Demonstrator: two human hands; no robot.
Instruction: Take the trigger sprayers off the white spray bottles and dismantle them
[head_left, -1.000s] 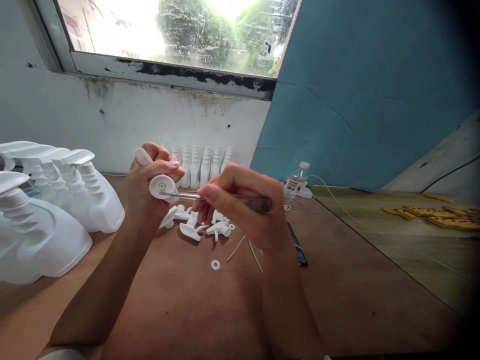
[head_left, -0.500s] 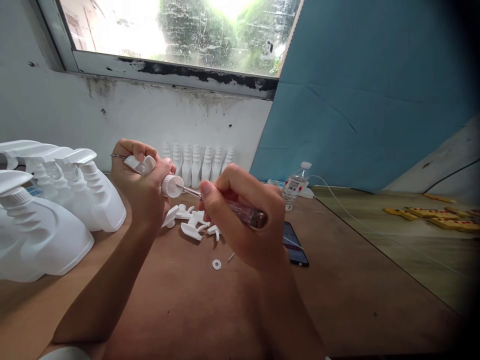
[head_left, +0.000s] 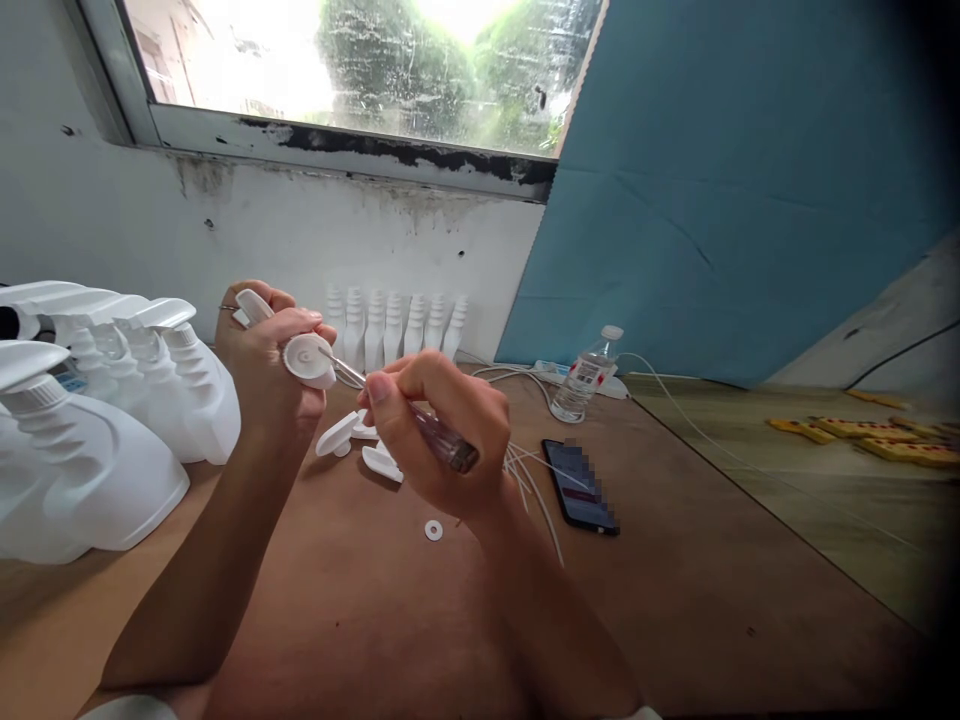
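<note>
My left hand is wrapped round a white spray nozzle, its round screw collar turned so the hollow inside faces me. In my right hand is a screwdriver with a clear, purplish handle, held like a pen. The thin metal shaft points up and left, and its tip is at the collar's opening; whether it touches the inside I cannot tell. Below the hands, several white plastic parts lie on the table, partly hidden by my right hand. A small white washer lies nearer to me.
Several white spray bottles stand at left, and a row of slim white bottles lines the wall. At right are a clear water bottle, a phone and thin white tubes on the brown table.
Both hands have shifted left. The nozzle has been turned so its collar opening faces me more. My right hand's move uncovers the phone and the thin tubes.
</note>
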